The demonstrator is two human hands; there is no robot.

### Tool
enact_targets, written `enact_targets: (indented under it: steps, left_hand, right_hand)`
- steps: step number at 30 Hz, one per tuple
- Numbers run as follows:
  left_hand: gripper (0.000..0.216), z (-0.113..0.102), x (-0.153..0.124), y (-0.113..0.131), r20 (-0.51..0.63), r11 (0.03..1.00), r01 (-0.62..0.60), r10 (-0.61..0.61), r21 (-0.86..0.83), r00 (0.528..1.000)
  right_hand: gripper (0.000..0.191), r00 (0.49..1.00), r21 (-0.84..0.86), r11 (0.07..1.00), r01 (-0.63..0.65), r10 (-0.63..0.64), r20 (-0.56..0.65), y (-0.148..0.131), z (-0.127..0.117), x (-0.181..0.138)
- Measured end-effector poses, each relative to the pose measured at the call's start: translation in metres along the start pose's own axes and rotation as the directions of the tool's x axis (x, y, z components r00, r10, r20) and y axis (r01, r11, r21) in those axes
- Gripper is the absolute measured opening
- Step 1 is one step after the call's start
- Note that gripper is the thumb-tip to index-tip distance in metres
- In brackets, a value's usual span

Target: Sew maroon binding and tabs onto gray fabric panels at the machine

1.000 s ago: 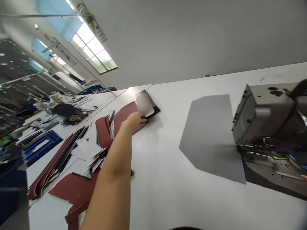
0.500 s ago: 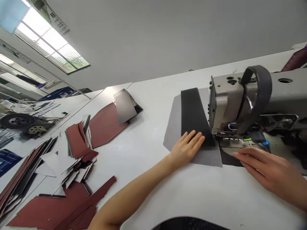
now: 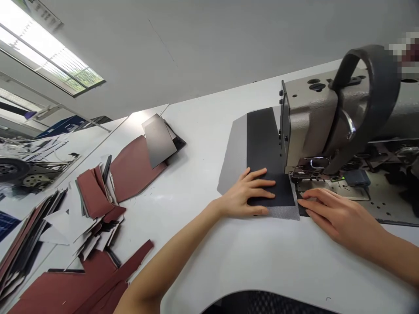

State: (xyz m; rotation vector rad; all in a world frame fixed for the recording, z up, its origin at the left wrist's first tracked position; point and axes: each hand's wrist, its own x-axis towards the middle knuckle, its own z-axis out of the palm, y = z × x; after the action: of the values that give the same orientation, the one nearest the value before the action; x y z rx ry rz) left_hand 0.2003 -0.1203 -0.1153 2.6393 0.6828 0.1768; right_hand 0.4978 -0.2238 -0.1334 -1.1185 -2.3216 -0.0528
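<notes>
White worktable (image 3: 196, 159): runs beneath everything listed.

Sewing machine (image 3: 307, 122): stands on your right; a black strap (image 3: 384, 96) arches over its arm.

Maroon offcuts (image 3: 75, 288): spread flat at the lower left, overlapping one another.

Grey sheet, mesh-textured along its near edge (image 3: 232, 152): lies flat on the table, left of the machine head and reaching to it; largely covered.

Black panel (image 3: 262, 139): laid on the grey sheet, which shows past it on the left and along the near edge. Its right side lies against or just beside the machine head; contact cannot be told.

Maroon sheet (image 3: 131, 174): flat, well to the left of the panel.

Your right hand (image 3: 337, 213): fingers drawn together at the sheet's near right corner, just in front of the needle area. Whether they pinch anything cannot be told.

Your left hand (image 3: 252, 192): spread flat, fingers parted on the panel, thumb on the grey margin; grasping nothing.

Smooth grey piece (image 3: 160, 139): overlaps the maroon sheet's far right end.

Dark strip (image 3: 303, 211): partly hidden beneath your right fingertips.
</notes>
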Motion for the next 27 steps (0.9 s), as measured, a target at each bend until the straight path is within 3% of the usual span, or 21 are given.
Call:
enact_targets:
  steps: [3,5,11,15,19,27]
  left_hand:
    - [0.095,0.004,0.004,-0.002,-0.107,0.982,0.186,-0.185,0.006,0.977]
    - [0.112,0.009,0.003,0.002,-0.085,0.974,0.227,-0.225,0.019,0.971]
    - [0.082,0.007,-0.006,0.009,-0.027,0.979,0.199,-0.2,-0.03,0.979]
    - [0.063,0.015,-0.013,0.005,-0.148,0.994,0.105,-0.103,0.008,0.984]
    - [0.042,0.029,-0.018,0.002,-0.293,0.999,0.011,0.002,0.043,0.956]
    - [0.028,0.027,-0.019,0.009,-0.338,1.0,0.003,0.001,0.01,0.941]
  right_hand:
    - [0.023,0.996,-0.001,0.997,-0.082,0.082,-0.038,-0.003,0.008,0.0]
    - [0.022,0.993,-0.006,0.994,-0.107,0.107,-0.051,-0.004,0.013,-0.002]
    - [0.022,0.988,0.012,0.989,-0.146,0.146,-0.05,-0.005,0.015,-0.005]
    - [0.022,0.983,0.047,0.983,-0.179,0.181,-0.039,-0.004,0.014,-0.003]
    - [0.023,0.976,0.072,0.974,-0.215,0.216,-0.005,-0.003,0.015,-0.002]
    - [0.029,0.977,0.046,0.976,-0.212,0.211,0.04,-0.004,0.013,0.001]
